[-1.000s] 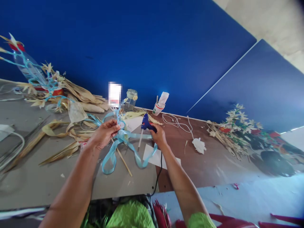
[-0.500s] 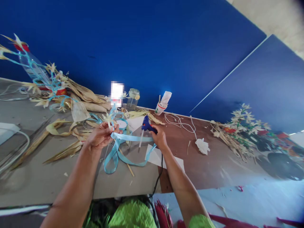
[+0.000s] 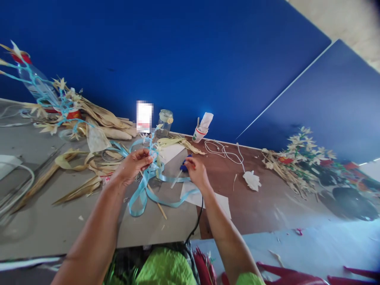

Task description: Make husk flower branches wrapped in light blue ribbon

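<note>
Blue ribbon (image 3: 148, 189), pale and looping, trails from the left hand (image 3: 133, 166), whose fingers are pinched shut on it above the grey table (image 3: 44, 229). One loop hangs down toward a thin wooden stick (image 3: 156, 200) lying on the tabletop. Just beside it, the right hand (image 3: 196, 172) is curled around a dark blue glue gun (image 3: 184, 165), nozzle down over a white sheet of paper (image 3: 194, 196); a black cord (image 3: 196, 223) runs back from it. Dried leaves (image 3: 89, 118) are heaped at the left, a glass jar (image 3: 164, 122) and a paper cup (image 3: 198, 134) stand by the blue wall (image 3: 178, 51).
</note>
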Motion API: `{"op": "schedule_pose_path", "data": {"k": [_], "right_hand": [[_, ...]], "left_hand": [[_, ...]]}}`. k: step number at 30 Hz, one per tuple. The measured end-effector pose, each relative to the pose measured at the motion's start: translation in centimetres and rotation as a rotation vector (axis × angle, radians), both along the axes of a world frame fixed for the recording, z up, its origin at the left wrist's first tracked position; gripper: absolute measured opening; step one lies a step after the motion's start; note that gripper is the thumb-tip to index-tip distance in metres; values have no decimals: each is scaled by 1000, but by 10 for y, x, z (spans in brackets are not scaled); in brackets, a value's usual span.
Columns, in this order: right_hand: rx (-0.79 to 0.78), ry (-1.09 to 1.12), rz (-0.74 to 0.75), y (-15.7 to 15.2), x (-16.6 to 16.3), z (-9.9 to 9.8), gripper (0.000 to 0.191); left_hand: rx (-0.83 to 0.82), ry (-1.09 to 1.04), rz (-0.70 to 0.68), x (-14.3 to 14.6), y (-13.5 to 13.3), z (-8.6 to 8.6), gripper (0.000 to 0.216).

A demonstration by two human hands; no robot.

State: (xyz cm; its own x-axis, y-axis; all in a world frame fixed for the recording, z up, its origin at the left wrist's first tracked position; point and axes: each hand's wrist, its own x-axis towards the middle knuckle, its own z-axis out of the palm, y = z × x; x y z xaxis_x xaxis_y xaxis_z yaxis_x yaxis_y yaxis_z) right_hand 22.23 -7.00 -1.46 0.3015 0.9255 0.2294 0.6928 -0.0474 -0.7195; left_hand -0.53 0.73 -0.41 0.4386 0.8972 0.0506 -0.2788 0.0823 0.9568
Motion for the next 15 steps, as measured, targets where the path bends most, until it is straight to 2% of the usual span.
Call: {"op": "schedule_pose_path", "data": {"k": [3,5,9,15], "right_hand": [[-21,366,252,8,-35,10,29],[-91,526,322,12,-57,13,31],[-239,659,318,17,-82,15,33],[-236,824,293,19,-81,15,18]], "left_hand": [[6,34,1,0,1,-1,20],[12,62,-9,1,0,-1,20],[26,123,-7,2,-2,0,18],[80,203,1,4,-6,3,15]]}}
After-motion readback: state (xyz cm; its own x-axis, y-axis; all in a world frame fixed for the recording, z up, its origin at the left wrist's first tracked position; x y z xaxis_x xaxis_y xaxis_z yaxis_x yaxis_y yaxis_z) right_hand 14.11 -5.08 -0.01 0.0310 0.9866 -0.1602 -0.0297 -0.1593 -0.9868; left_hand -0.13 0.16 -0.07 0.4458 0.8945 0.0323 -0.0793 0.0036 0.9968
